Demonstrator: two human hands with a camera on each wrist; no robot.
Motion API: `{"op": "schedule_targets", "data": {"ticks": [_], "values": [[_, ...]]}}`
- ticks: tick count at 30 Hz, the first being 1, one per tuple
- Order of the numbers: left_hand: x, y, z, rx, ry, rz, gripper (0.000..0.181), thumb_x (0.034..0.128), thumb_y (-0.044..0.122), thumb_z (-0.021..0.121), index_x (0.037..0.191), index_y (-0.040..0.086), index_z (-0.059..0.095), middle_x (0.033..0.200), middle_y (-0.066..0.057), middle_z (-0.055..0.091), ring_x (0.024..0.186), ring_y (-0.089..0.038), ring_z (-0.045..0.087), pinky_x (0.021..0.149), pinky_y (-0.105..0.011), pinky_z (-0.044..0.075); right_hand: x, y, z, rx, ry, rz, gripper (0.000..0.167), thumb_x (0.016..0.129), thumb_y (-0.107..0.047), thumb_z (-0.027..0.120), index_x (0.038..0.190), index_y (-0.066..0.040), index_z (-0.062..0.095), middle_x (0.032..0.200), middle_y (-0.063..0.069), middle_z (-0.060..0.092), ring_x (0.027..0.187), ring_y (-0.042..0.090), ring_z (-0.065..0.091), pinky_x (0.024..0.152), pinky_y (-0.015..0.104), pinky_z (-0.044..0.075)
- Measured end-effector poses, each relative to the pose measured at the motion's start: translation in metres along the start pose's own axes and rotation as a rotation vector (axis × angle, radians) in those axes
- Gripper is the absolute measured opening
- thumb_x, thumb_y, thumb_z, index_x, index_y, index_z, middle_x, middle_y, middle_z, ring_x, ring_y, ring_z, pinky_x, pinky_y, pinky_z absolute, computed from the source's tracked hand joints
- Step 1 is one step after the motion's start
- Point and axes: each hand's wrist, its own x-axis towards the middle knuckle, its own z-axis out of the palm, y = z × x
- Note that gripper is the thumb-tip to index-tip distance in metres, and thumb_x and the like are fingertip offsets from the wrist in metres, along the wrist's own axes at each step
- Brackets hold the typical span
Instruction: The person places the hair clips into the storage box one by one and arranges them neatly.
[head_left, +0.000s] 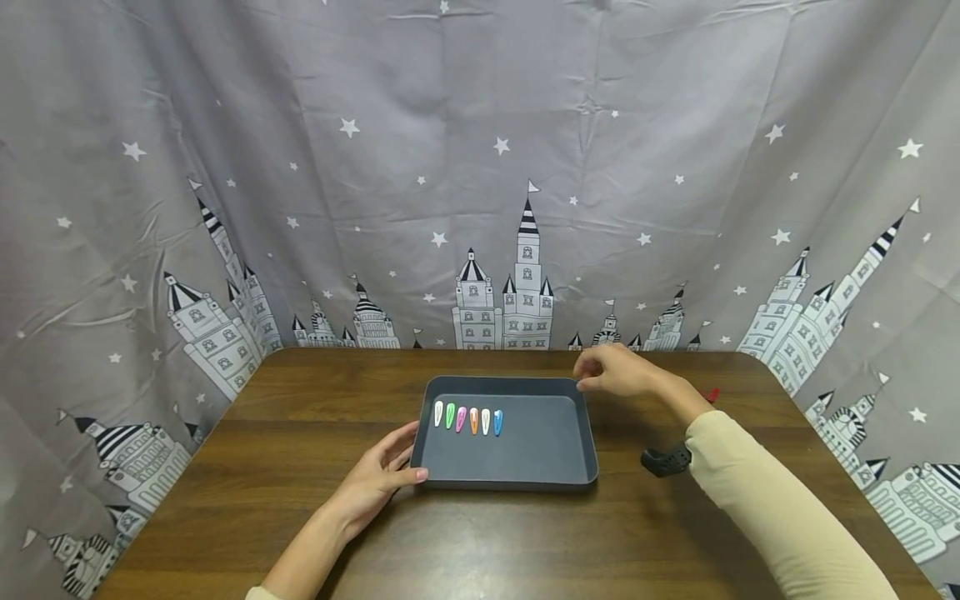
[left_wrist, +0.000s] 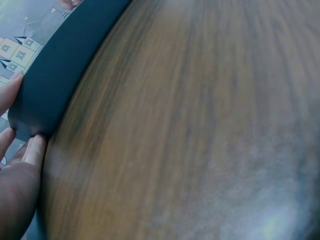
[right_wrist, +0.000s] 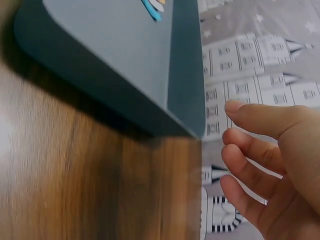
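Observation:
A dark grey rectangular tray (head_left: 540, 442) lies on the table. Inside, toward its left end, several snap hair clips (head_left: 474, 421) form a row: white, green, pink, orange, white and blue. My left hand (head_left: 375, 475) holds the tray by its front left corner, the thumb at the front rim and the fingers along the left side. Beside the far right corner, my right hand (head_left: 615, 369) hovers with loosely bent fingers. The right wrist view shows its fingertips (right_wrist: 233, 106) apart from the tray wall, with nothing between them.
The brown wooden table (head_left: 300, 417) extends around the tray. Behind its far edge hangs a grey curtain (head_left: 420, 208) printed with castles and stars. A small red thing (head_left: 712, 395) shows behind the right forearm, mostly hidden. A black strap (head_left: 667, 460) sits at the right wrist.

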Motion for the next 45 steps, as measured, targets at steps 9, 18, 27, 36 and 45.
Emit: {"op": "schedule_targets", "data": {"ticks": [9, 18, 27, 36, 45], "values": [[0.001, 0.0, 0.0, 0.003, 0.004, -0.003, 0.083, 0.0898, -0.005, 0.075, 0.16, 0.005, 0.031, 0.167, -0.016, 0.023, 0.153, -0.034, 0.023, 0.113, -0.039, 0.033, -0.031, 0.026, -0.021, 0.003, 0.047, 0.093, 0.012, 0.094, -0.014, 0.077, 0.102, -0.005, 0.074, 0.09, -0.004, 0.073, 0.083, 0.015, 0.063, 0.078, 0.039, 0.051], [0.001, -0.002, 0.0, 0.001, 0.009, -0.007, 0.084, 0.0895, -0.005, 0.075, 0.16, 0.005, 0.032, 0.167, -0.017, 0.024, 0.152, -0.035, 0.023, 0.112, -0.038, 0.034, -0.065, 0.056, -0.032, -0.016, 0.096, 0.203, 0.016, 0.093, -0.015, 0.077, 0.102, -0.002, 0.074, 0.087, -0.003, 0.072, 0.082, 0.017, 0.063, 0.076, 0.043, 0.051], [0.001, -0.002, 0.0, -0.002, 0.003, -0.004, 0.084, 0.0888, -0.005, 0.076, 0.16, 0.005, 0.032, 0.167, -0.017, 0.024, 0.152, -0.034, 0.024, 0.111, -0.036, 0.036, -0.099, 0.086, -0.021, 0.042, 0.101, 0.321, 0.022, 0.09, -0.015, 0.08, 0.103, 0.0, 0.072, 0.082, -0.003, 0.069, 0.073, 0.016, 0.059, 0.067, 0.036, 0.047], [0.001, 0.0, 0.0, 0.008, 0.011, -0.008, 0.083, 0.0894, -0.005, 0.075, 0.16, 0.005, 0.032, 0.167, -0.017, 0.023, 0.152, -0.035, 0.023, 0.113, -0.039, 0.033, -0.117, 0.107, -0.011, -0.023, 0.131, 0.312, 0.022, 0.08, -0.016, 0.089, 0.091, -0.005, 0.073, 0.081, -0.005, 0.066, 0.074, 0.013, 0.057, 0.07, 0.035, 0.044], [0.001, 0.0, -0.001, 0.004, 0.012, -0.007, 0.083, 0.0895, -0.005, 0.074, 0.16, 0.005, 0.032, 0.167, -0.017, 0.024, 0.152, -0.034, 0.025, 0.112, -0.037, 0.035, -0.122, 0.11, -0.008, -0.044, 0.153, 0.323, 0.01, 0.085, -0.011, 0.083, 0.089, -0.007, 0.074, 0.078, -0.004, 0.066, 0.072, 0.014, 0.053, 0.067, 0.036, 0.043]]}}
